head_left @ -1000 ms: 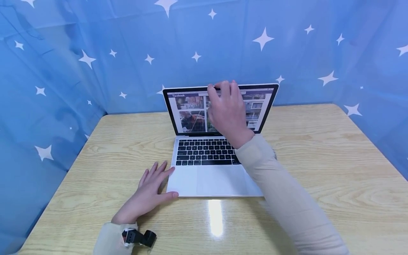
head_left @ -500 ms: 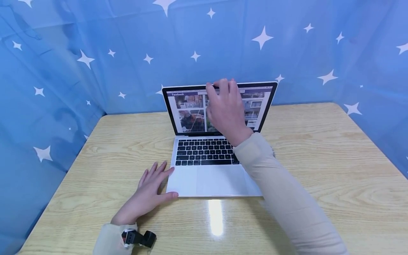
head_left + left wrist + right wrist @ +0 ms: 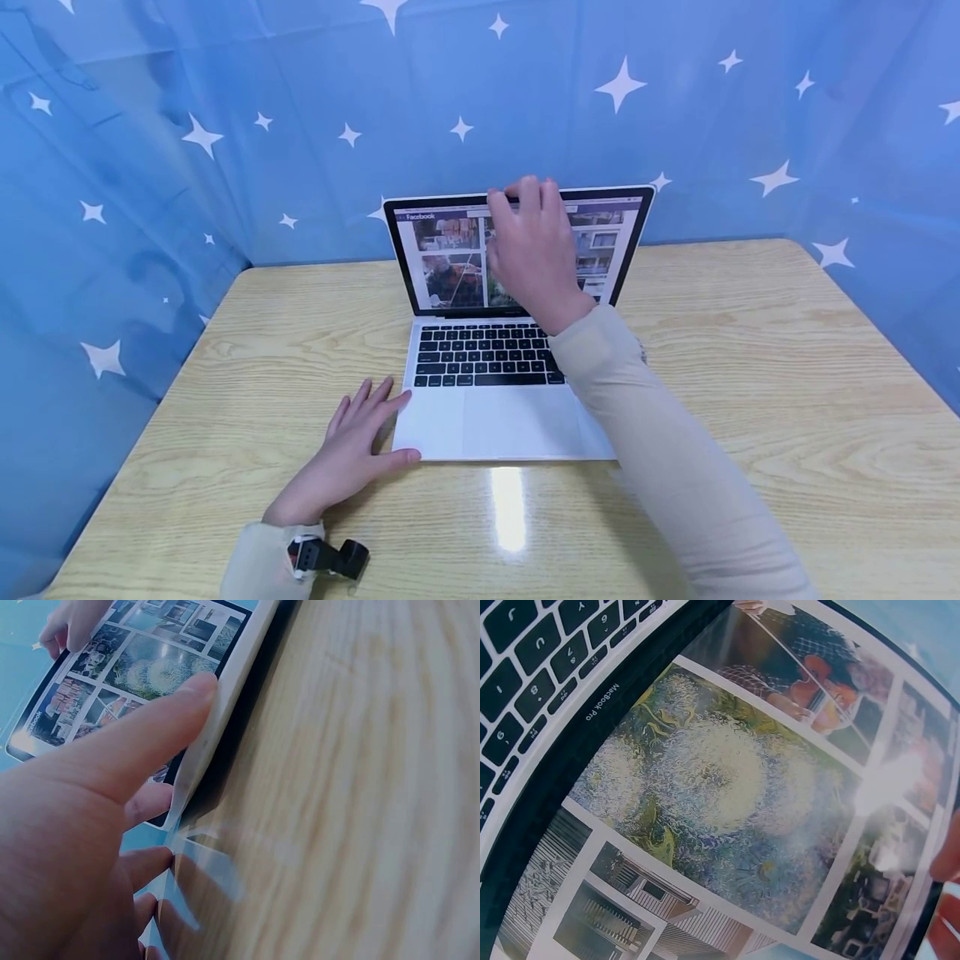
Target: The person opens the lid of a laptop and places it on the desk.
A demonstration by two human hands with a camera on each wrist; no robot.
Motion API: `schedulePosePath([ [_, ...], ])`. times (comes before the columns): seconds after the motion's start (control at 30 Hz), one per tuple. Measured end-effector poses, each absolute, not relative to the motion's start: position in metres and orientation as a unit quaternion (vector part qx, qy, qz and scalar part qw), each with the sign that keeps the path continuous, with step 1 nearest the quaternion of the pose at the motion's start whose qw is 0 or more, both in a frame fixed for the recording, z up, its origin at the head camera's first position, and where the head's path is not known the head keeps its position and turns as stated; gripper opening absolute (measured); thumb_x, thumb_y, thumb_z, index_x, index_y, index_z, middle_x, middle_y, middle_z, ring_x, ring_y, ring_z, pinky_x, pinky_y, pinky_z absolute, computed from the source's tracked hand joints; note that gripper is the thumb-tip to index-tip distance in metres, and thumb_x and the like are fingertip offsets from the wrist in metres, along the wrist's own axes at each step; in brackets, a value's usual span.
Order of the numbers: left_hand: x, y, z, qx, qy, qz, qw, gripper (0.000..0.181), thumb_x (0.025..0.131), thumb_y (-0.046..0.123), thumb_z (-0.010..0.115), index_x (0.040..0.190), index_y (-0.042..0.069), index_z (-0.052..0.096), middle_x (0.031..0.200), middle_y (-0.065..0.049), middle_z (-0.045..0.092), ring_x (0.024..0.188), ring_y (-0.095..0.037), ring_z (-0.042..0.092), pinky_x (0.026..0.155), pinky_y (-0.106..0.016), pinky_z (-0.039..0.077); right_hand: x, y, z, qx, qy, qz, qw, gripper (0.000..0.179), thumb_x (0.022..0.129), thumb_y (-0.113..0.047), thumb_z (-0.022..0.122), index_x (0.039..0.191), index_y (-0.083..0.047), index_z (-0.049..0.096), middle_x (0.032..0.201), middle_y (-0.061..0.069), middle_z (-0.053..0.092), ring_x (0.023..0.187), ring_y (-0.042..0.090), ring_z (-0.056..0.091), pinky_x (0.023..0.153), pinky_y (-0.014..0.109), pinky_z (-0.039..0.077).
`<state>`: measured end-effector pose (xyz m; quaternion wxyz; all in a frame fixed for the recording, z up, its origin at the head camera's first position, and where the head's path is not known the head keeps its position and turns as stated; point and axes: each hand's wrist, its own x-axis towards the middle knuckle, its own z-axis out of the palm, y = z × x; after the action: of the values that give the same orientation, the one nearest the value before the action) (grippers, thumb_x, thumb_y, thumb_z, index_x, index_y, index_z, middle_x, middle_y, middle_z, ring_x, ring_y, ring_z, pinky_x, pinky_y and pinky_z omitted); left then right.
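An opened silver laptop [image 3: 427, 425] faces me on the table, its screen [image 3: 452, 279] lit with a photo page headed Facebook. My right hand [image 3: 538, 258] grips the middle of the lid's top edge, fingers bent over it. Only the fingertips [image 3: 946, 855] show at the right border of the right wrist view, beside a flower picture. Spread out at the laptop's front left corner is my left hand [image 3: 348, 450]. Its thumb [image 3: 161, 727] touches the front edge and its index fingertip the left side. The right forearm hides part of the keyboard [image 3: 480, 354].
The laptop stands on a wood-grain table [image 3: 750, 375]. A blue curtain [image 3: 300, 183] with white stars hangs behind and along the sides. A small black camera [image 3: 348, 558] is strapped to the left wrist. Light glares off the table in front of the laptop.
The lid's top edge has risen slightly in the head view, with my right hand still gripping it. My left hand keeps its place at the corner. The head view has shifted a little.
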<state>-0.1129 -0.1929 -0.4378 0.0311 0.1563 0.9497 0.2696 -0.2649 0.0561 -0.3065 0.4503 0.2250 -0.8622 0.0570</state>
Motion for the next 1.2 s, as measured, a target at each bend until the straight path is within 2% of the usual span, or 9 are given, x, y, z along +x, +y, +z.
schedulePosePath([
  [0.13, -0.113, -0.193, -0.437, 0.154, 0.95, 0.27, 0.031, 0.079, 0.073, 0.062, 0.057, 0.138, 0.023, 0.035, 0.147, -0.009, 0.015, 0.134, -0.031, 0.0, 0.103, -0.052, -0.005, -0.266, 0.055, -0.306, 0.223, -0.864, 0.06, 0.447, 0.036, 0.08, -0.008, 0.048, 0.115, -0.004, 0.054, 0.107, 0.018, 0.045, 0.089, 0.031, 0.041, 0.076, 0.038, 0.039],
  [0.23, -0.113, -0.193, -0.436, 0.152, 0.95, 0.271, 0.033, 0.079, 0.073, 0.062, 0.057, 0.138, 0.023, 0.035, 0.147, -0.009, 0.015, 0.134, -0.031, 0.0, 0.103, -0.052, -0.005, -0.267, 0.055, -0.306, 0.225, -0.863, 0.066, 0.448, 0.036, 0.079, -0.007, 0.049, 0.115, -0.004, 0.054, 0.106, 0.018, 0.045, 0.091, 0.032, 0.041, 0.085, 0.039, 0.038],
  [0.37, -0.113, -0.193, -0.436, 0.153, 0.95, 0.269, 0.033, 0.08, 0.073, 0.063, 0.057, 0.138, 0.022, 0.035, 0.147, -0.009, 0.015, 0.134, -0.032, 0.0, 0.103, -0.052, -0.005, -0.269, 0.054, -0.307, 0.228, -0.86, 0.072, 0.452, 0.036, 0.079, -0.005, 0.048, 0.115, -0.004, 0.054, 0.107, 0.018, 0.045, 0.094, 0.033, 0.042, 0.1, 0.04, 0.029],
  [0.63, -0.114, -0.194, -0.436, 0.152, 0.952, 0.265, 0.033, 0.08, 0.072, 0.064, 0.056, 0.138, 0.023, 0.035, 0.148, -0.008, 0.015, 0.134, -0.031, 0.0, 0.103, -0.051, -0.005, -0.272, 0.053, -0.309, 0.224, -0.862, 0.068, 0.451, 0.038, 0.08, -0.006, 0.048, 0.118, -0.004, 0.053, 0.108, 0.018, 0.044, 0.095, 0.033, 0.042, 0.105, 0.04, 0.021],
  [0.73, -0.114, -0.194, -0.437, 0.152, 0.951, 0.266, 0.033, 0.08, 0.072, 0.064, 0.056, 0.138, 0.023, 0.034, 0.148, -0.008, 0.015, 0.134, -0.031, 0.0, 0.103, -0.051, -0.005, -0.274, 0.053, -0.308, 0.222, -0.865, 0.067, 0.446, 0.039, 0.08, -0.006, 0.048, 0.118, -0.005, 0.052, 0.109, 0.018, 0.044, 0.096, 0.033, 0.042, 0.106, 0.039, 0.019],
  [0.93, -0.115, -0.193, -0.437, 0.151, 0.951, 0.267, 0.029, 0.08, 0.072, 0.064, 0.056, 0.138, 0.023, 0.035, 0.147, -0.008, 0.015, 0.134, -0.031, 0.001, 0.103, -0.051, -0.005, -0.279, 0.053, -0.307, 0.216, -0.868, 0.064, 0.442, 0.038, 0.08, -0.005, 0.048, 0.117, -0.005, 0.052, 0.11, 0.018, 0.044, 0.095, 0.033, 0.042, 0.103, 0.04, 0.024],
  [1.1, -0.115, -0.193, -0.437, 0.151, 0.95, 0.27, 0.03, 0.08, 0.072, 0.064, 0.056, 0.138, 0.024, 0.035, 0.147, -0.008, 0.016, 0.134, -0.031, 0.001, 0.104, -0.051, -0.005, -0.282, 0.053, -0.307, 0.208, -0.874, 0.055, 0.436, 0.038, 0.081, -0.003, 0.049, 0.119, -0.005, 0.051, 0.111, 0.017, 0.044, 0.098, 0.032, 0.042, 0.105, 0.039, 0.023],
  [1.2, -0.114, -0.193, -0.437, 0.151, 0.95, 0.272, 0.031, 0.08, 0.072, 0.064, 0.057, 0.137, 0.024, 0.035, 0.147, -0.008, 0.016, 0.134, -0.031, 0.001, 0.103, -0.051, -0.005, -0.282, 0.053, -0.308, 0.207, -0.873, 0.061, 0.436, 0.035, 0.082, -0.001, 0.046, 0.117, -0.005, 0.052, 0.11, 0.017, 0.044, 0.096, 0.031, 0.042, 0.098, 0.038, 0.032],
])
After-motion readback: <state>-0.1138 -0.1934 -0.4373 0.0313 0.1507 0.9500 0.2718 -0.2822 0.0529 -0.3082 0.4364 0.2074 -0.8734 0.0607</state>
